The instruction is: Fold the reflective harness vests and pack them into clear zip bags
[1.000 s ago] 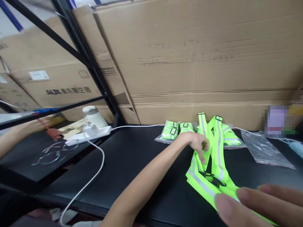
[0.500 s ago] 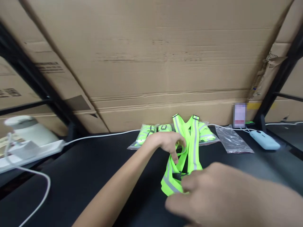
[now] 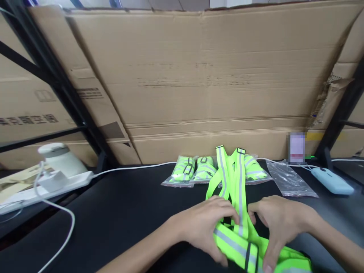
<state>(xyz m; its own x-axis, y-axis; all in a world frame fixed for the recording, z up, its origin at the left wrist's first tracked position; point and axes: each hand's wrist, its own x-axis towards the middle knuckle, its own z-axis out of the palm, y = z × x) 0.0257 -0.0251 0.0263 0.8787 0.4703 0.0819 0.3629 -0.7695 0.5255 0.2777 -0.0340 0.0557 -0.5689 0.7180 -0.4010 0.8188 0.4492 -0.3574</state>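
Observation:
A neon-green reflective vest (image 3: 240, 182) made of straps with grey stripes lies on the black table, its shoulder straps pointing to the back. My left hand (image 3: 209, 227) grips the folded waistband from the left, thumb below and fingers above. A black slider buckle (image 3: 251, 256) shows on the band between my hands. My right hand (image 3: 280, 218) is at the vest's right side, thumb and fingers spread in a wide curve. Its thumb rests on the green band, and its fingertips come close to the straps.
Clear bags of folded green vests (image 3: 183, 170) line the back by the cardboard wall (image 3: 204, 94). A flat plastic bag (image 3: 290, 178) and a light blue power bank (image 3: 331, 181) lie at right. A power strip (image 3: 74, 182), cable and white bottle (image 3: 66, 159) stand at left.
The vest's lower part has come nearer to me and spread to the right. My left hand moved down onto the waistband. My right hand moved from the foreground to the vest's right side.

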